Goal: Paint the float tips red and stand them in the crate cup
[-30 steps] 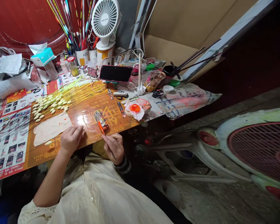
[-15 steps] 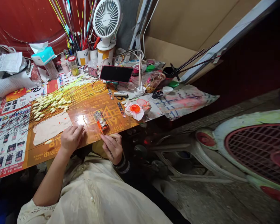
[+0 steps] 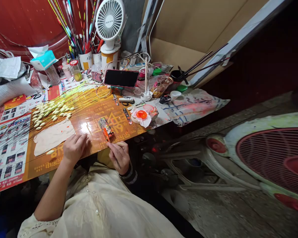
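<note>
My right hand pinches a thin dark stick with a bright orange tip, which reaches over the orange printed board. The tip sits beside a small paint-smeared packet. My left hand rests on the board, fingers curled, next to a beige cloth. Anything under those fingers is hidden. Beyond the cloth lie several pale fishing floats on long yellow-green stems, fanned across the board.
A phone lies at the back, near a white desk fan and cups of long stems. A dish of orange paint and a stained cloth lie right. A large floor fan stands below the table's right side.
The whole view has drifted slightly left and the table appears a little lower-left. Both hands keep nearly the same place on the board, and the right hand still holds the orange-tipped stick.
</note>
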The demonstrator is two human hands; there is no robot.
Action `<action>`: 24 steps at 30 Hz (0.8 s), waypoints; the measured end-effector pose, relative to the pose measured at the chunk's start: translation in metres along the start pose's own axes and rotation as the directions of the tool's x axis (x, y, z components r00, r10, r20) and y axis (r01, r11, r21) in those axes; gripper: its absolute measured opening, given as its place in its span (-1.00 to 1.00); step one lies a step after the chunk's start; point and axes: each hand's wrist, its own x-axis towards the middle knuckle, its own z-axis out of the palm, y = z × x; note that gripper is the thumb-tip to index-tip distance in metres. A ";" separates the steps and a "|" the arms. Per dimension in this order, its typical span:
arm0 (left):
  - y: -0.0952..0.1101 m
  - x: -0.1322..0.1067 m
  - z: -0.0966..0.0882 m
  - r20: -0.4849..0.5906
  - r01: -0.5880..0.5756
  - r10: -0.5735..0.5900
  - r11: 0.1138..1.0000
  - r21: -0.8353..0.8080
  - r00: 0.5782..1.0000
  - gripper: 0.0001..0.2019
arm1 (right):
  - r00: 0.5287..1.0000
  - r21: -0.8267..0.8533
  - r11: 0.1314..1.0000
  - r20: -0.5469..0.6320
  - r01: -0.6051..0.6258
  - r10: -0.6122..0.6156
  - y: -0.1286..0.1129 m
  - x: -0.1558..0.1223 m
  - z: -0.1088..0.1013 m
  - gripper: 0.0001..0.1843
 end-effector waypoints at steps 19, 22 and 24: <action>0.001 -0.002 0.001 -0.055 -0.055 0.056 0.998 0.023 0.997 -0.84 | 0.996 0.000 0.998 0.059 0.063 -0.063 -0.012 -0.005 0.007 -0.39; 0.001 -0.003 0.002 -0.048 -0.052 0.053 0.998 0.023 0.997 -0.83 | 0.996 0.005 0.998 0.055 0.066 -0.067 -0.014 -0.003 0.006 -0.37; 0.000 -0.003 0.002 -0.047 -0.052 0.054 0.998 0.029 0.997 -0.83 | 0.996 0.003 0.998 0.060 0.067 -0.067 -0.016 -0.001 0.005 -0.38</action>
